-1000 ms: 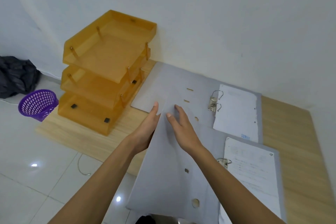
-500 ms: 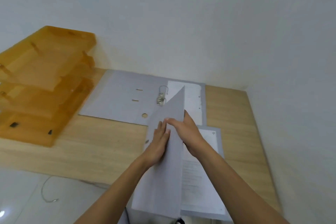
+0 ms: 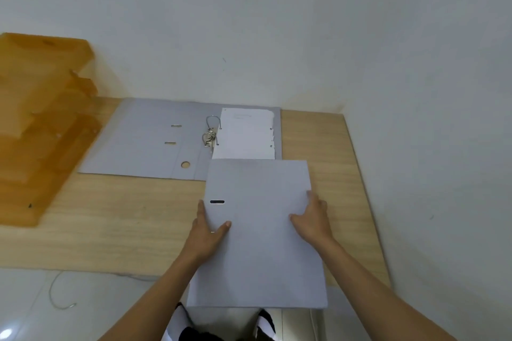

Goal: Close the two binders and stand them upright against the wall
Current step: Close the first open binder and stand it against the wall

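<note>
The near grey binder (image 3: pixel 257 196) lies closed and flat on the wooden desk (image 3: pixel 124 219), its front end jutting over the desk's near edge. My left hand (image 3: pixel 206 230) grips its spine edge, thumb on the cover and fingers down the side. My right hand (image 3: pixel 311 217) rests flat on the cover near the right edge, fingers spread. Behind it the far grey binder (image 3: pixel 146 138) lies open against the wall, with its metal ring mechanism (image 3: pixel 210 133) up and white sheets (image 3: pixel 246 133) on its right half.
An orange stacked letter tray (image 3: pixel 41 124) stands at the desk's left, next to the open binder. White walls (image 3: pixel 415 91) meet in a corner at the back right. The white tiled floor (image 3: pixel 69 302) with a loose wire lies below the desk edge.
The near binder's cover swung from upright down onto its pages and now lies shut. My left hand shifted to the spine and my right hand to the cover's right side. The camera panned right.
</note>
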{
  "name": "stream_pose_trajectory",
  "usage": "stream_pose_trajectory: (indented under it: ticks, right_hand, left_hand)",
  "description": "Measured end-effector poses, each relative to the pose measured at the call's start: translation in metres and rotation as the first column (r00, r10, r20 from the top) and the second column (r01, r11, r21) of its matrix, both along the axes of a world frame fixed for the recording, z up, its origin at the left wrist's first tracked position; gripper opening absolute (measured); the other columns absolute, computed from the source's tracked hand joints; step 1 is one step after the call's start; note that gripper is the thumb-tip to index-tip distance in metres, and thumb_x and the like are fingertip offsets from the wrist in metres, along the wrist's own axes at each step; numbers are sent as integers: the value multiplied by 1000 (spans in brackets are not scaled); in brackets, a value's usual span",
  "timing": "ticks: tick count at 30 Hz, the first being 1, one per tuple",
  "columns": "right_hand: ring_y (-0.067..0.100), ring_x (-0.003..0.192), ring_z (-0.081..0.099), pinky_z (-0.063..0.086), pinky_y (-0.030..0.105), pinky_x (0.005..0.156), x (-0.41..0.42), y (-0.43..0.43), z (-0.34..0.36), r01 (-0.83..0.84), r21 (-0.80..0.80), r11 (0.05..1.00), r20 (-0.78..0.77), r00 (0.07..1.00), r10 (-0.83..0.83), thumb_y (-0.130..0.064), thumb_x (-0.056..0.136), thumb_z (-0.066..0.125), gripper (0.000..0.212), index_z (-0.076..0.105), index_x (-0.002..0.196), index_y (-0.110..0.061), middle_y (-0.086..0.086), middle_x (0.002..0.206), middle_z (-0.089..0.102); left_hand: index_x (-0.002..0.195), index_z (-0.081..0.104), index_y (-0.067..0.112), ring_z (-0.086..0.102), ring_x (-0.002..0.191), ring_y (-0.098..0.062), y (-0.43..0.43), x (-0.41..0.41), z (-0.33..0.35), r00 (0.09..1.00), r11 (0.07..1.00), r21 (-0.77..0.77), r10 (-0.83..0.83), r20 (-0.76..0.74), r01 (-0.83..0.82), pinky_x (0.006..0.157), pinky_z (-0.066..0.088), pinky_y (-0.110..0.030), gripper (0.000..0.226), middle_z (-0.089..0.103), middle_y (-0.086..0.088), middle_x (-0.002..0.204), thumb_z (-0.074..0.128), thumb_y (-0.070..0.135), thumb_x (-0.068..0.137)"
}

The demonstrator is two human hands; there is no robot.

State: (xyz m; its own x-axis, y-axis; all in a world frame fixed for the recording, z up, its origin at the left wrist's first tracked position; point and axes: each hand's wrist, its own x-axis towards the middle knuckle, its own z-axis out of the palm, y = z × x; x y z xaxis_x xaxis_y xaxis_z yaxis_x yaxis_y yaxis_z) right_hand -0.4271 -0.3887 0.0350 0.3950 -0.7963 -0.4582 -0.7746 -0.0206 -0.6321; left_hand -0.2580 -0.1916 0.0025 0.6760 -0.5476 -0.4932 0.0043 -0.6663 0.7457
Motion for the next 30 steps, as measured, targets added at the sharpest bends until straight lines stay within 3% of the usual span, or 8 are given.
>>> stream_pose_trajectory:
  ticks: [3,8,14,18,21,24,26,30]
  right_hand:
    - [35,156,19,27,39,123,7,11,-14,-253,34,967,-217,942,255,-26,89,63,72,34,155,-12,17,171,7]
    - [35,160,-11,6,54,128,24,26,-22,-561,14,828,-170,814,555,-31,97,55,77,17,163,-28,1,174,-10]
    - [35,159,-17,20,62,123,2,27,-49,-650,125,750,-247,711,658,-37,97,55,88,-4,162,-43,-10,171,-22]
    - [32,159,-17,15,61,125,-6,23,-51,-588,157,794,-179,773,608,-37,95,59,90,0,163,-37,-7,172,-19]
    - [30,159,-16,9,59,126,-3,20,-47,-493,219,842,-85,850,520,-43,96,60,89,5,164,-30,-4,173,-16]
    - [30,158,-21,4,63,125,-3,19,-41,-381,277,882,-22,915,402,-53,97,52,85,5,164,-30,-4,172,-19]
    - [29,157,-24,1,65,124,-5,18,-35,-293,308,905,22,953,301,-60,98,45,83,1,164,-34,-6,172,-22]
    - [31,157,-24,-5,58,126,-4,13,-7,-151,378,914,126,986,110,-62,101,31,76,-4,163,-35,-5,171,-22]
  left_hand:
    - [160,10,25,49,139,-32,4,-3,-21,999,999,18,36,-9,-35,111,44,-53,120,38,-7,160,66,71,65]
    - [158,15,25,53,133,-33,0,-5,-12,999,999,4,41,-14,-41,107,47,-54,115,43,-7,155,66,68,64]
    - [158,9,27,52,132,-34,-2,-17,-5,1000,998,55,6,8,-6,107,47,-52,103,46,-11,150,72,44,79]
    - [152,34,11,61,118,-31,-7,-18,0,985,984,101,154,-77,-146,91,46,-33,86,58,-9,137,79,33,83]
    - [135,57,7,72,98,-25,-7,-6,-2,905,940,98,341,-255,-326,86,58,-39,88,73,-8,120,86,50,64]
    - [114,73,12,75,90,-23,-18,-9,17,853,931,21,343,-394,-365,70,58,-34,55,78,-8,111,74,55,80]
    - [113,74,19,75,80,-20,-28,-16,27,832,931,-64,288,-475,-359,63,57,-32,49,80,-5,100,61,60,89]
    - [129,71,20,73,109,-34,-48,-26,54,750,944,-198,71,-658,-263,96,55,-50,68,76,-15,121,49,71,89]
